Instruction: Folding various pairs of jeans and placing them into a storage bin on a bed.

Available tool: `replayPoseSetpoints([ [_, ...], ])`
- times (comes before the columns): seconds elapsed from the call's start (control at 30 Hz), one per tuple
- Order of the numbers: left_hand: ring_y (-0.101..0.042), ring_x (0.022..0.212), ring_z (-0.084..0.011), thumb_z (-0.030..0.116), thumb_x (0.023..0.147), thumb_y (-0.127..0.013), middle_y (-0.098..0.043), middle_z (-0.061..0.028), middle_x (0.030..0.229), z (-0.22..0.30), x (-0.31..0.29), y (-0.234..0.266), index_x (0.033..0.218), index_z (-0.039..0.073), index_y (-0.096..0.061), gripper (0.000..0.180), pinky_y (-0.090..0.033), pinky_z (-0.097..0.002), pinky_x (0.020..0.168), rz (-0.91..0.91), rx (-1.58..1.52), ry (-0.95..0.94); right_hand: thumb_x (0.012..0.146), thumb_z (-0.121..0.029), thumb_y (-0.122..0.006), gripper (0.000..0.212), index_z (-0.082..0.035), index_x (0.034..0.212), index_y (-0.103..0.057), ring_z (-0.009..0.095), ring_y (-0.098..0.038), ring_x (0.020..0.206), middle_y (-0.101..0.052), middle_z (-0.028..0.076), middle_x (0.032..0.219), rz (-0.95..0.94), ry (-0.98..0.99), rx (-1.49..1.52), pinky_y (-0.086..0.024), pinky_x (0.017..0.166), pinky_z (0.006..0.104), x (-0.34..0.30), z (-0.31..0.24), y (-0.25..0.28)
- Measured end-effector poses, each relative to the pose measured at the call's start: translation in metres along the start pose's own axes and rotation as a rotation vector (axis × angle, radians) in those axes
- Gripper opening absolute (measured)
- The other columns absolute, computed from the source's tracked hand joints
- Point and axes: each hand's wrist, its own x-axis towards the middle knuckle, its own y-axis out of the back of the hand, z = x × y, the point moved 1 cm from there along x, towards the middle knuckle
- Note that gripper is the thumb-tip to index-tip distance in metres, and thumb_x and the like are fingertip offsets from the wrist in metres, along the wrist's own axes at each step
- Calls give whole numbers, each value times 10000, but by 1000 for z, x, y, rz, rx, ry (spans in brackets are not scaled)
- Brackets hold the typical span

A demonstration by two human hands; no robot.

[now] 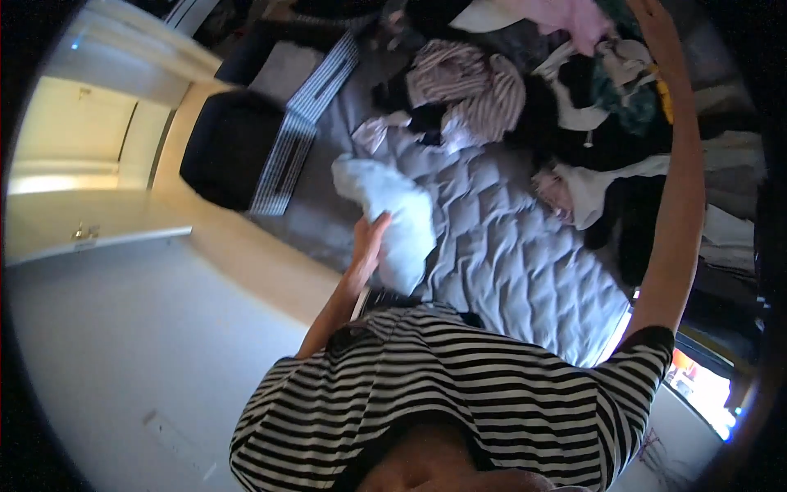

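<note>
My left hand [370,240] is closed on the near left edge of a soft white cloth bundle [399,221]; whether it is a folded garment or a small pillow I cannot tell. The bundle is over the grey quilted bedspread [508,238]. Stretched far out along the right side, my right arm ends in my right hand [649,10] at the top edge of the picture. Its fingers are cut off there. Closest to that hand are a pink garment [574,20] and a heap of mixed clothes with a green piece [631,98].
Two dark fabric storage boxes with striped flaps stand at the left of the bed, the nearer box [225,152] beside a wooden ledge. Striped clothes [467,86] lie in a pile at the far middle. A white panel [139,344] fills the lower left.
</note>
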Motion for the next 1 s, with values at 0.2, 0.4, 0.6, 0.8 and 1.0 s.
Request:
replayPoseSetpoints([
  [0.2,-597,864,-154,275,813,-705,-628,-44,991,40,-39,13,1145,5,-585,444,-485,-319,768,-63,-107,-44,921,-242,-506,329,-13,1124,-628,219,-647,877,-664,136,974,-540,-365,1725,-526,777,377,-25,-423,1],
  [0.4,-643,707,-254,282,815,-682,-655,-107,755,78,-65,4,944,16,-623,302,-495,-369,646,-59,874,-353,968,-63,-396,350,32,1282,-517,356,-548,1104,-445,282,1296,282,400,2816,-445,944,414,-50,-537,81],
  [0.6,-638,762,-317,116,754,-664,-632,-119,847,7,-99,-31,964,69,-575,233,-516,-417,677,-324,1483,-904,915,-6,-548,157,45,1027,-646,287,-636,842,-529,290,1073,1078,-37,2933,-578,730,245,-53,-598,150],
  [0.8,-608,931,-287,194,803,-637,-610,-122,1013,-135,-106,23,1141,67,-594,364,-500,-424,808,-799,1530,-534,903,29,-549,154,22,1019,-648,269,-623,842,-530,260,1073,1011,-209,2877,-568,736,257,-67,-599,140],
  [1.0,-563,1074,-317,192,823,-614,-591,-157,1137,-143,-37,49,1130,56,-579,337,-461,-401,907,-449,1226,-536,909,12,-552,146,-1,1019,-647,192,-602,768,-544,220,1038,902,-75,2976,-536,622,181,-86,-613,126],
])
